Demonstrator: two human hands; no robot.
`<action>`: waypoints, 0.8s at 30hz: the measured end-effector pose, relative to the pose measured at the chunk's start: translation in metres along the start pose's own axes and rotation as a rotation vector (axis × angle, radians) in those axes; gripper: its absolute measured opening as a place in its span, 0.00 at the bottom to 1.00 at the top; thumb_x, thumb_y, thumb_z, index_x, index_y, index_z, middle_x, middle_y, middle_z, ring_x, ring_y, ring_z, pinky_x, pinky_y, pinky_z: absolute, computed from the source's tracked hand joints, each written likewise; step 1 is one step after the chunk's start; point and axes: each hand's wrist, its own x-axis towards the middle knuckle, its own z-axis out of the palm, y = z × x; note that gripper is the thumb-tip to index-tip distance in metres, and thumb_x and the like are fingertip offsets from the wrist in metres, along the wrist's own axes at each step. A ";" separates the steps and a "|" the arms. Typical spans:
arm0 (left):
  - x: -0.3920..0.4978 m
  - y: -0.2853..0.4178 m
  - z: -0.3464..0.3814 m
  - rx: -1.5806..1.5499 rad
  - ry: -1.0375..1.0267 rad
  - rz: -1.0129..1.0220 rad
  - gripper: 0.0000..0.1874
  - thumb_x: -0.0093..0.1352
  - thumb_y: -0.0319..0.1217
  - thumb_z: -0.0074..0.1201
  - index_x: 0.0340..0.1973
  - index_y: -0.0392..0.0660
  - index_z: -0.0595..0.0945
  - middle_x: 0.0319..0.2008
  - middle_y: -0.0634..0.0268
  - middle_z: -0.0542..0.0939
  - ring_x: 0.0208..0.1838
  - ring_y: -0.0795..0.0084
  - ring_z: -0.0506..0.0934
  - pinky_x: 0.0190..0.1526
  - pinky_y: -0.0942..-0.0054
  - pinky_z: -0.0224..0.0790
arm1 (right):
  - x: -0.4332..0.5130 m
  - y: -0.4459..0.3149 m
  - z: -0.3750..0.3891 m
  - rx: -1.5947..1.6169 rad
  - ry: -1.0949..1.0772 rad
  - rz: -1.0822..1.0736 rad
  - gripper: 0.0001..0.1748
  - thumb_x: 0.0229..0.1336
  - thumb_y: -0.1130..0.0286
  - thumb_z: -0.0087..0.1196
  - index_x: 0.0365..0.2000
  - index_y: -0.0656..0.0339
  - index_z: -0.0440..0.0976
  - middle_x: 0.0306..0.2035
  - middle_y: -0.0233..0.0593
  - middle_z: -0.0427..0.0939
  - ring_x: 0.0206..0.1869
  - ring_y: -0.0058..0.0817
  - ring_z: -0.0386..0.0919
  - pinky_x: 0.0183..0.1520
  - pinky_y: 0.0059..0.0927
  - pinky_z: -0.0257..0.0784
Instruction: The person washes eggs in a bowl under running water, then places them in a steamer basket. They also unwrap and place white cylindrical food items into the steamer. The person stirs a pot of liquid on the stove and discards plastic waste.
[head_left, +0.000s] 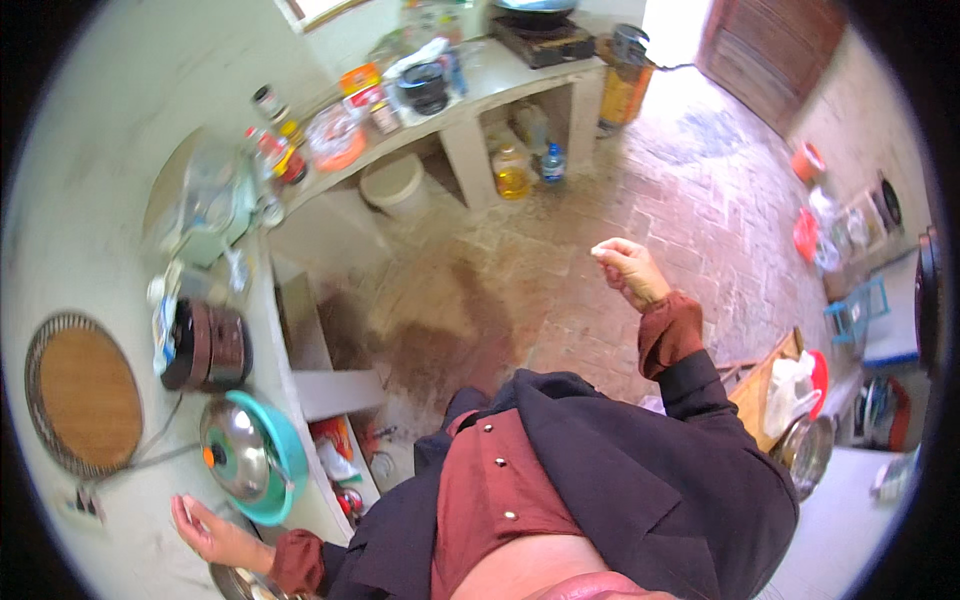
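My left hand (219, 534) is raised at the lower left with its fingers loosely curled and nothing visible in them. Just beyond it on the counter is a turquoise basin (289, 465) with a metal pot lid (236, 450) resting in it. A metal pan (234, 581) lies partly hidden below that hand. Over the brick floor, my right hand (630, 271) is held out with thumb and fingertips pinched together. A small whitish spot shows at the fingertips; whether it is a held thing or a nail cannot be told.
On the left counter (274, 330) stands a dark rice cooker (206, 345). Bottles, a pink basket (337, 142) and a black pot (424, 86) line the far counter, near a gas stove (541, 41). A white bucket (394, 184) sits beneath. At right are a wooden board (757, 390) and a metal bowl (806, 454).
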 end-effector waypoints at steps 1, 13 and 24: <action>-0.001 0.020 0.037 -0.030 -0.056 -0.009 0.17 0.70 0.35 0.51 0.48 0.36 0.77 0.47 0.58 0.76 0.49 0.69 0.74 0.53 0.72 0.64 | 0.004 -0.005 -0.031 0.036 0.071 -0.038 0.04 0.53 0.71 0.59 0.29 0.59 0.75 0.21 0.24 0.70 0.18 0.09 0.61 0.18 0.14 0.52; -0.101 0.372 0.502 -0.571 -0.623 0.257 0.17 0.69 0.36 0.51 0.47 0.37 0.77 0.46 0.59 0.77 0.47 0.70 0.74 0.51 0.72 0.66 | 0.000 -0.084 -0.312 0.280 0.880 -0.229 0.05 0.55 0.70 0.57 0.31 0.58 0.73 0.24 0.28 0.73 0.19 0.09 0.62 0.19 0.13 0.55; -0.394 0.867 0.636 -1.281 -1.233 0.843 0.13 0.61 0.25 0.58 0.42 0.39 0.79 0.44 0.57 0.78 0.48 0.63 0.75 0.50 0.69 0.67 | 0.012 -0.145 -0.481 0.511 1.370 -0.271 0.05 0.55 0.72 0.58 0.31 0.61 0.72 0.24 0.31 0.72 0.19 0.12 0.64 0.19 0.14 0.58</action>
